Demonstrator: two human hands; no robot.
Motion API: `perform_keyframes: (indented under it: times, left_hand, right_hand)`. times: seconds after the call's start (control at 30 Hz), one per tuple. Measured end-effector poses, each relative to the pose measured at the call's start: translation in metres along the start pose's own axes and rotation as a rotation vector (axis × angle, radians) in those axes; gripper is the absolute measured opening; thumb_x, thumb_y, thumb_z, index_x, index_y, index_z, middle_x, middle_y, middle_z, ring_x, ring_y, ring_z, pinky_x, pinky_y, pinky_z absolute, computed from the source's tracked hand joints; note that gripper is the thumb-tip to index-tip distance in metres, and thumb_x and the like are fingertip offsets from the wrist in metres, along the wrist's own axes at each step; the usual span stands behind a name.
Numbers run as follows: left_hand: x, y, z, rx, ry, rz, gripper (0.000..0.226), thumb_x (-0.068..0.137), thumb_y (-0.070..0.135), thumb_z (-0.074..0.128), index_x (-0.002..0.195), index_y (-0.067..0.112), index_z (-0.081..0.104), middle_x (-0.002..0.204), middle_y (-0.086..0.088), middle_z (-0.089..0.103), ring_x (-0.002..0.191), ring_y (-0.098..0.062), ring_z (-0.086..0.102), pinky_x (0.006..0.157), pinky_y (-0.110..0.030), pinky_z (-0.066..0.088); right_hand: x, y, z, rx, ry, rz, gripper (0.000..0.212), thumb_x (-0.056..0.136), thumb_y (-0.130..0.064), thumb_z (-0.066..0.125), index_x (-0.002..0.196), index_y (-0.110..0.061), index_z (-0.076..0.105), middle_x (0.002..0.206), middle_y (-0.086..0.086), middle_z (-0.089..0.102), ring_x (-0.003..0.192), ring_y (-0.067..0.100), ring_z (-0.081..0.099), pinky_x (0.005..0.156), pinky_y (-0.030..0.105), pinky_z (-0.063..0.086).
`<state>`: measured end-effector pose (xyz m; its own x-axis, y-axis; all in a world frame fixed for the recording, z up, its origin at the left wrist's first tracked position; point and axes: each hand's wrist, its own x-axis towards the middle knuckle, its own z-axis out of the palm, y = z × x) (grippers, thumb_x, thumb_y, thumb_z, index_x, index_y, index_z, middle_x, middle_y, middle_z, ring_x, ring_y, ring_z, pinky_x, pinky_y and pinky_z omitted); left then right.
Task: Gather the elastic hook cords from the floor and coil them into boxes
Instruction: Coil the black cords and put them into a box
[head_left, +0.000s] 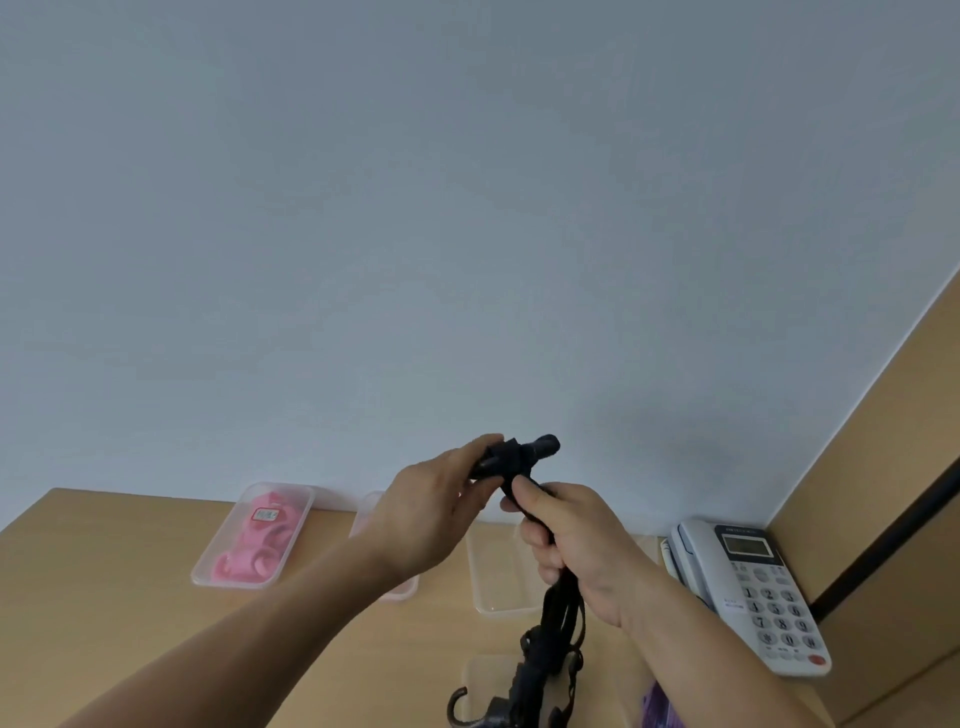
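Black and woven, the elastic hook cord (519, 457) is held up in the air over the wooden bench (104, 561), against a pale blue-grey wall (467, 208). The left hand (441, 512) grips its bunched upper end. Its fingers (485, 444) curl over the top with the thumb beneath, and a thick stub of cord pokes out to the right. The right hand (576, 545) is closed round the strands just below, its thumb pressed on the cord and its fingers wrapped about it. From that fist the strands hang in a doubled bundle. A dark metal hook (460, 701) curls out at the lower left, above the near clear box (475, 670) by the bench's front edge.

Little writing can be read. The grey desk telephone (753, 587) on the right shows the keys 1 to 9 and 0 plainly. The line of print above its grey display is too blurred to make out, and a red button sits at its near corner. A small white label (266, 514) with a red edge shows at the far end of the pink-filled box (208, 571) by the wall, its print too small to tell. Coiled pink cords (249, 556) lie inside that box. A second box (402, 590) is mostly hidden behind the left wrist, and a third clear box (498, 608) stands on the bench between the hands and the telephone.
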<state>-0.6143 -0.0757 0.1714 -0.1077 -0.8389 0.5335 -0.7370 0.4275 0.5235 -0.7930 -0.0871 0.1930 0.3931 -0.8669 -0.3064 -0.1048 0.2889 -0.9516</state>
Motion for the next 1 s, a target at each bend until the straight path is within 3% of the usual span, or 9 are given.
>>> perform_keyframes:
  times: [0.17,0.3,0.4,0.47,0.57,0.63,0.73,0.9,1.0]
  left_hand:
    - [-0.002,-0.005,0.004,0.357,0.027,0.391,0.052,0.087,0.005,0.049,0.138,0.019,0.045,0.102,0.0,0.067,0.07,-0.02,0.062,0.051,-0.032,0.051]
    - [-0.005,-0.005,0.008,0.366,0.139,0.456,0.057,0.087,0.002,0.044,0.14,0.021,0.045,0.114,-0.003,0.066,0.073,-0.022,0.061,0.055,-0.033,0.052]
    - [-0.006,-0.002,0.007,0.147,0.078,0.418,0.056,0.089,0.007,0.046,0.143,0.023,0.043,0.127,-0.004,0.063,0.095,-0.021,0.067,0.068,-0.037,0.058]
    - [-0.008,0.003,0.003,-0.023,-0.001,0.338,0.061,0.088,0.015,0.052,0.147,0.028,0.042,0.134,0.001,0.058,0.107,-0.014,0.064,0.081,-0.034,0.056]
    - [-0.008,0.016,-0.004,-0.578,-0.206,-0.178,0.076,0.085,0.043,0.057,0.153,0.037,0.023,0.133,0.016,0.059,0.11,-0.008,0.062,0.083,-0.026,0.052]
    - [-0.002,0.02,-0.007,-0.769,-0.328,-0.393,0.06,0.089,0.047,0.054,0.145,0.028,0.04,0.117,0.007,0.069,0.103,-0.017,0.068,0.078,-0.032,0.05]
    - [-0.001,0.027,-0.011,-0.716,-0.419,-0.29,0.032,0.098,0.038,0.047,0.117,0.017,0.061,0.097,-0.006,0.073,0.1,-0.024,0.07,0.076,-0.031,0.046]
    - [-0.001,0.025,-0.01,-0.455,-0.28,-0.212,0.023,0.099,0.02,0.052,0.12,0.025,0.058,0.094,0.003,0.073,0.082,-0.011,0.072,0.073,-0.02,0.05]
    - [-0.004,0.023,-0.008,-0.116,-0.176,-0.017,0.029,0.1,0.023,0.05,0.128,0.029,0.049,0.081,0.016,0.066,0.066,-0.015,0.064,0.068,-0.034,0.053]
  right_hand:
    - [0.001,-0.003,0.006,0.08,-0.022,0.034,0.072,0.087,-0.075,0.042,0.093,-0.008,0.07,0.061,0.0,0.045,0.047,0.013,0.029,0.045,0.025,0.028]
    - [0.002,0.002,0.007,0.153,0.042,-0.019,0.062,0.092,-0.064,0.048,0.095,-0.007,0.071,0.058,-0.001,0.042,0.045,0.012,0.026,0.044,0.024,0.027]
    - [0.001,0.005,0.006,0.235,0.072,-0.063,0.048,0.096,-0.054,0.05,0.089,-0.011,0.071,0.056,-0.001,0.042,0.043,0.011,0.025,0.042,0.023,0.027]
    - [0.001,0.006,0.004,0.269,0.088,-0.088,0.042,0.097,-0.049,0.052,0.091,-0.012,0.072,0.056,-0.001,0.043,0.043,0.011,0.026,0.042,0.023,0.028]
    - [0.001,0.007,0.003,0.307,0.071,-0.148,0.041,0.092,-0.048,0.056,0.099,-0.009,0.069,0.057,-0.001,0.044,0.045,0.011,0.028,0.043,0.023,0.031]
    - [-0.002,0.007,0.002,0.292,0.021,-0.196,0.043,0.086,-0.051,0.057,0.096,-0.011,0.069,0.059,0.001,0.044,0.047,0.012,0.028,0.045,0.023,0.032]
    - [-0.006,0.008,0.0,0.208,-0.013,-0.217,0.046,0.087,-0.053,0.057,0.089,-0.008,0.066,0.061,0.002,0.045,0.048,0.013,0.03,0.047,0.024,0.033]
    - [-0.009,0.009,-0.004,0.004,0.096,-0.168,0.052,0.093,-0.05,0.057,0.085,0.001,0.065,0.058,0.001,0.049,0.043,0.013,0.033,0.046,0.026,0.03]
    - [-0.009,0.009,-0.006,-0.015,0.136,-0.172,0.045,0.095,-0.038,0.059,0.085,0.005,0.066,0.058,0.002,0.048,0.042,0.013,0.031,0.044,0.025,0.027]
